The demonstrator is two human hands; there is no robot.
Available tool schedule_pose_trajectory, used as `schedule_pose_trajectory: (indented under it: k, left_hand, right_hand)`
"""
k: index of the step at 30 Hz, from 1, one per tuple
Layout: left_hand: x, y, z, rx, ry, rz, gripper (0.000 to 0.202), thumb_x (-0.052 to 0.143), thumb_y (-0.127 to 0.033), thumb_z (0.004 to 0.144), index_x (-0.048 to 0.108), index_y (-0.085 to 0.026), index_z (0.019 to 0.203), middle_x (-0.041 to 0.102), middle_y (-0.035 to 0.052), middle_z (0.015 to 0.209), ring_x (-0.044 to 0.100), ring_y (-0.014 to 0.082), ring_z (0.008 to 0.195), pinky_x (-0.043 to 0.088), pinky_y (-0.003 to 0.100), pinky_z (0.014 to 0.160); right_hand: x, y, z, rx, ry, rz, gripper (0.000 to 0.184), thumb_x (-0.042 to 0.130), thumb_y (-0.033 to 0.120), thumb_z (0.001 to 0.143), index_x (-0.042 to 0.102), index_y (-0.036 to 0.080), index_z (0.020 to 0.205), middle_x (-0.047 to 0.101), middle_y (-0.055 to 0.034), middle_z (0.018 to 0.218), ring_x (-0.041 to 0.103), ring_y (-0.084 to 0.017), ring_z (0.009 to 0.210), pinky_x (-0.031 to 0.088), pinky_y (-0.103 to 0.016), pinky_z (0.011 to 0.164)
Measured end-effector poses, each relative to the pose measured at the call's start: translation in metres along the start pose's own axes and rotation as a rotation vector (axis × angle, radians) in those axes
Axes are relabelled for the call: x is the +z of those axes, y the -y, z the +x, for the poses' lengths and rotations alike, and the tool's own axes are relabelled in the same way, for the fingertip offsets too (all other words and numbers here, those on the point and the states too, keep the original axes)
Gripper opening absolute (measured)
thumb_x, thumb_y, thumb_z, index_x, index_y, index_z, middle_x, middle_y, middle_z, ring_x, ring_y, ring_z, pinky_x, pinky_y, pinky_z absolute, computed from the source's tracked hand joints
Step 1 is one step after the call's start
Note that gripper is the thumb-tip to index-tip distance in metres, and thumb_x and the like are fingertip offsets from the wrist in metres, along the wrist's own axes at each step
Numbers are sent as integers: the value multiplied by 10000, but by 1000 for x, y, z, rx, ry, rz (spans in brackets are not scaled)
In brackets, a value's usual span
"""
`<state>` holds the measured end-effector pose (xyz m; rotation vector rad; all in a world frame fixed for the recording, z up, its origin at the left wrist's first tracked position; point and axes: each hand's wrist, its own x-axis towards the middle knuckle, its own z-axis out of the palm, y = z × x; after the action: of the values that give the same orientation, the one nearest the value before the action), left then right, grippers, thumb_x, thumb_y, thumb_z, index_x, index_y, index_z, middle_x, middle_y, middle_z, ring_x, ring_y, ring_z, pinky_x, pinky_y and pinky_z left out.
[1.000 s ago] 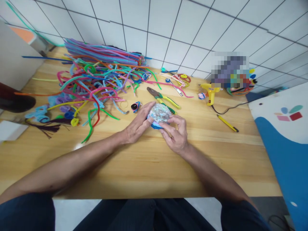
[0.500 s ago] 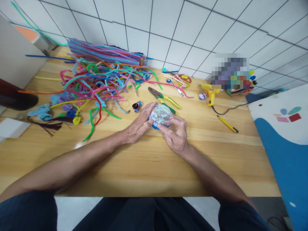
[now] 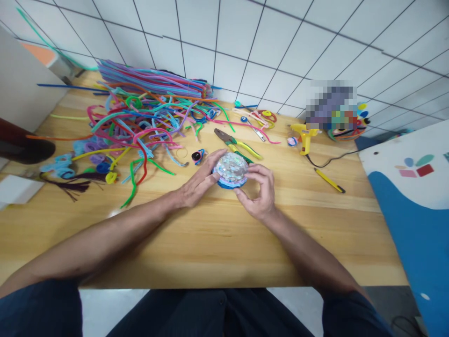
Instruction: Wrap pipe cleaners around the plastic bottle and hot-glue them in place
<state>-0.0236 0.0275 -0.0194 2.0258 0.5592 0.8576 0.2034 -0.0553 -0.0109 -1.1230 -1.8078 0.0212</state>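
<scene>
A glittery, sequin-covered dome with a blue rim rests on the wooden table between both hands. My left hand lies against its left side, fingers stretched along it and pressing on the edge. My right hand curls around its right side, thumb and fingers pinching the blue rim. Both forearms reach in from the near edge of the table.
A big heap of coloured pipe cleaners fills the back left. Green-handled pliers lie just behind the dome. A yellow glue gun with its cord, a yellow pen-like tool and a small black-and-blue piece lie around.
The right hand's fingers have shifted round the dome's right edge, opening into a wider curl. The left hand has stayed put on the left side.
</scene>
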Motion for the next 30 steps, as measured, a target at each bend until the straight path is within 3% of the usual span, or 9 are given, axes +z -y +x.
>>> schedule_pose_trajectory:
  k: [6, 9, 16, 24, 30]
  left_hand:
    - [4, -8, -5, 46, -292, 178, 503, 306, -473, 1138, 459, -255, 1566, 459, 142, 1639, 419, 310, 1551, 349, 560, 1297]
    - [8, -15, -7, 45, -222, 250, 550, 391, -480, 1125, 380, -240, 1620, 479, 162, 1621, 434, 325, 1537, 355, 568, 1291]
    - [9, -10, 4, 105, -109, 263, 683, 448, -454, 1117, 161, -247, 1701, 325, 198, 1716, 316, 348, 1614, 300, 594, 1321]
    - [9, 4, 4, 144, -85, 255, 781, 519, -487, 1084, 131, -212, 1704, 320, 235, 1699, 312, 372, 1610, 310, 613, 1314]
    - [6, 7, 8, 138, -96, 184, 765, 539, -506, 1069, 197, -201, 1682, 338, 230, 1686, 334, 374, 1598, 318, 591, 1320]
  right_hand:
    - [5, -2, 1, -59, 32, -17, 394, 735, 254, 930, 593, 293, 1295, 652, -102, 1247, 658, -303, 1212, 583, -553, 1019]
    - [7, 2, 0, -109, 22, -72, 362, 753, 218, 931, 621, 290, 1261, 647, -93, 1214, 661, -284, 1187, 602, -519, 1002]
    - [7, 3, 4, -147, -32, -119, 348, 760, 125, 905, 697, 309, 1194, 595, -73, 1160, 627, -275, 1176, 615, -515, 975]
    - [10, 3, 1, -115, -2, -90, 347, 761, 99, 877, 722, 315, 1145, 590, -66, 1189, 599, -276, 1201, 574, -523, 1023]
    - [3, -2, 5, -53, 0, -29, 463, 780, 248, 901, 611, 266, 1331, 629, -117, 1265, 640, -310, 1230, 593, -556, 1025]
